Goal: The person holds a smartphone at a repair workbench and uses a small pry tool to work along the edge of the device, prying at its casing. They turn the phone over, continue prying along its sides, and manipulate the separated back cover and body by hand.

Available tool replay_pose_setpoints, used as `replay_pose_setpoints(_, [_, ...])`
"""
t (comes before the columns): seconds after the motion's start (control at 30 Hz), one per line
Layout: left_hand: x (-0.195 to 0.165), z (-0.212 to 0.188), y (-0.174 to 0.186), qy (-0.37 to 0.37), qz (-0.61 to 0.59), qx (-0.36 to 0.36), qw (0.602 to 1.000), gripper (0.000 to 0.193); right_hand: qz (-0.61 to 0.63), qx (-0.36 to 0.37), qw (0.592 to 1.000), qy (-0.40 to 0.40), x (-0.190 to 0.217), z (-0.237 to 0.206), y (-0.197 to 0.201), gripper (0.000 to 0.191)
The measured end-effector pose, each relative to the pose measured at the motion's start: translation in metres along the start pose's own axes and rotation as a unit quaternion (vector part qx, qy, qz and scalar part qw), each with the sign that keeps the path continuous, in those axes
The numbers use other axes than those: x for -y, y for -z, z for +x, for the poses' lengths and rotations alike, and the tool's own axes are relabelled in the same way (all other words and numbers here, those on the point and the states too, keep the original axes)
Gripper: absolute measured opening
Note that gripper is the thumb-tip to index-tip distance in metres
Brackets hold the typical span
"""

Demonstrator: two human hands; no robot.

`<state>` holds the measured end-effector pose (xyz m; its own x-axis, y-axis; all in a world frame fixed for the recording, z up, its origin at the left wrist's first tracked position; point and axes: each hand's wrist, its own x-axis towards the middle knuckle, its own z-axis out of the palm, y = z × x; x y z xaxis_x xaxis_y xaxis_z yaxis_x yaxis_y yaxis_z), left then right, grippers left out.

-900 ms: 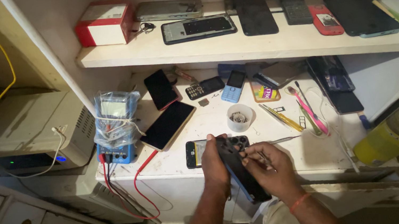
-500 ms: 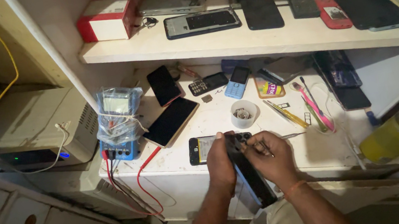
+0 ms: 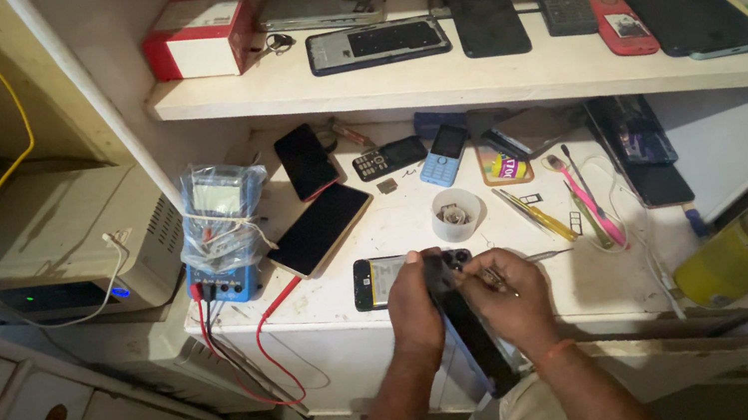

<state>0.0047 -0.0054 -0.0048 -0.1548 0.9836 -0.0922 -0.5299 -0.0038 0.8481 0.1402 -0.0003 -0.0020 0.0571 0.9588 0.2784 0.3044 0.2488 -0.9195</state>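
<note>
Left hand (image 3: 414, 307): clamped round the upper end of a dark phone (image 3: 472, 335), thumb side toward the bench.
Right hand (image 3: 508, 297): closed on a thin metal tool (image 3: 503, 271), pinched between fingertips; its far end pokes out to the right.
Phone, where: held in the air at the front edge of the white bench (image 3: 607, 272), between both hands, just ahead of the opened phone (image 3: 386, 280) lying flat there.
Long axis: runs from the top near the left hand's fingers down and toward the person's lap.
Tool to phone: tip meets the phone's upper end, coming in from the right.
Nearer hand: both touching; the left carries it.
Nearby: small white cup (image 3: 456, 214) just behind the hands.
</note>
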Motion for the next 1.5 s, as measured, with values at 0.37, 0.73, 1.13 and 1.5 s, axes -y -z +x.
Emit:
replay_pose_setpoints(0.37, [-0.009,-0.005,-0.006,0.073,-0.086,-0.036,0.993,0.054,0.081,0.098,0.99,-0.067,-0.017,-0.013,0.027,0.017])
replay_pose_setpoints(0.73, [0.003,-0.002,-0.002,0.056,-0.103,-0.04,0.992,0.052,-0.092,0.107,0.99,-0.002,-0.002,-0.014,0.025,0.009])
replay_pose_setpoints(1.13, [0.001,-0.002,-0.002,0.058,-0.1,-0.023,0.993,0.052,-0.133,0.073,0.988,0.011,0.024,-0.02,0.02,0.009])
replay_pose_setpoints(1.5, [-0.01,0.001,0.0,0.148,-0.077,0.042,0.985,0.071,-0.128,0.047,0.99,0.032,0.019,-0.019,0.019,0.011])
